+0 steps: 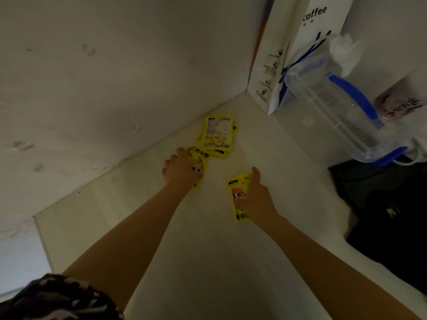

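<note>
Several yellow snack packets lie on a white surface [208,250] near a wall corner. A small pile of packets [218,135] sits closest to the wall, label side up. My left hand [181,169] lies over another yellow packet [199,157] just in front of the pile, fingers curled down on it. My right hand [256,199] grips a separate yellow packet with a cartoon face [238,195], thumb stretched forward along its right edge. The underside of both hands is hidden.
A white paper coffee bag [288,54] stands against the wall at the back right. A clear plastic pitcher with a blue handle [339,109] stands beside it, a printed cup [399,105] behind. A black bag [388,209] lies at the right edge.
</note>
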Tool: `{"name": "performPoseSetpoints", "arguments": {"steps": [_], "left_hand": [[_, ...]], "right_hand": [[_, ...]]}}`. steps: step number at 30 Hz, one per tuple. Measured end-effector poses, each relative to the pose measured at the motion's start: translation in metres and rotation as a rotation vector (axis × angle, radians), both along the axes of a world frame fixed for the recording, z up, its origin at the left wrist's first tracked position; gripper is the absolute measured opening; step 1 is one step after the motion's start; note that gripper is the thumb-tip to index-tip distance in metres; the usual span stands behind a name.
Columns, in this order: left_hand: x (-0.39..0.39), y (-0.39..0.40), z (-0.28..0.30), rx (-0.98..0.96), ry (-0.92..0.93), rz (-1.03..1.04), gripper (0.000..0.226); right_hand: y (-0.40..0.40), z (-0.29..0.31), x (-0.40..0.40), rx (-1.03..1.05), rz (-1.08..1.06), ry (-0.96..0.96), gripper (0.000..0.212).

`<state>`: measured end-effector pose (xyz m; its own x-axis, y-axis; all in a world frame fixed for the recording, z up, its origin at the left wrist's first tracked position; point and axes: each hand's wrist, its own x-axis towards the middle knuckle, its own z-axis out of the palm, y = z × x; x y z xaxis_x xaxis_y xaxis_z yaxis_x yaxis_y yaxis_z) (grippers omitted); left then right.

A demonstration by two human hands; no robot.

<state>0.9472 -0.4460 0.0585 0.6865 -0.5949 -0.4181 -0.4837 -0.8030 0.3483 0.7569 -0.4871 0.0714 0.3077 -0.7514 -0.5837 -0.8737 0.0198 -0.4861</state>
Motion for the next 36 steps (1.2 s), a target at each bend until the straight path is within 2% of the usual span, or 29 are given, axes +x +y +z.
{"name": "performPoseSetpoints", "arguments": {"steps": [2, 7, 10, 14, 17, 19, 22, 26, 28, 31, 36], "left_hand": [[0.000, 0.005, 0.000, -0.038, 0.109, 0.069, 0.065], [0.011, 0.016, 0.004, -0.054, 0.197, 0.114, 0.057], [0.024, 0.015, 0.004, -0.190, 0.295, 0.249, 0.040], [0.039, 0.004, 0.010, -0.346, 0.454, 0.413, 0.040], [0.045, -0.012, 0.014, -0.396, 0.491, 0.395, 0.037], [0.048, -0.024, 0.017, -0.422, 0.516, 0.380, 0.024], [0.051, -0.042, 0.020, -0.442, 0.514, 0.369, 0.014], [0.055, -0.059, 0.017, -0.503, 0.544, 0.396, 0.013], [0.057, -0.065, 0.015, -0.504, 0.551, 0.393, 0.007], [0.054, -0.072, 0.012, -0.475, 0.590, 0.397, 0.015], [0.047, -0.076, 0.009, -0.476, 0.783, 0.538, 0.025]], "right_hand": [[0.000, 0.000, -0.002, 0.001, -0.027, -0.025, 0.098], [-0.015, 0.003, -0.006, 0.046, -0.096, -0.082, 0.048], [-0.038, 0.008, 0.000, -0.014, -0.094, -0.110, 0.028], [-0.072, 0.021, 0.021, -0.044, -0.165, -0.224, 0.025], [-0.097, 0.029, 0.043, -0.006, -0.229, -0.325, 0.030], [-0.110, 0.033, 0.059, 0.015, -0.252, -0.363, 0.028], [-0.125, 0.032, 0.081, 0.046, -0.298, -0.368, 0.034], [-0.134, 0.021, 0.101, 0.130, -0.299, -0.353, 0.017], [-0.135, 0.016, 0.107, 0.155, -0.294, -0.317, 0.017], [-0.137, 0.012, 0.114, 0.162, -0.308, -0.300, 0.015], [-0.136, 0.002, 0.114, 0.125, -0.321, -0.321, 0.033]]}}
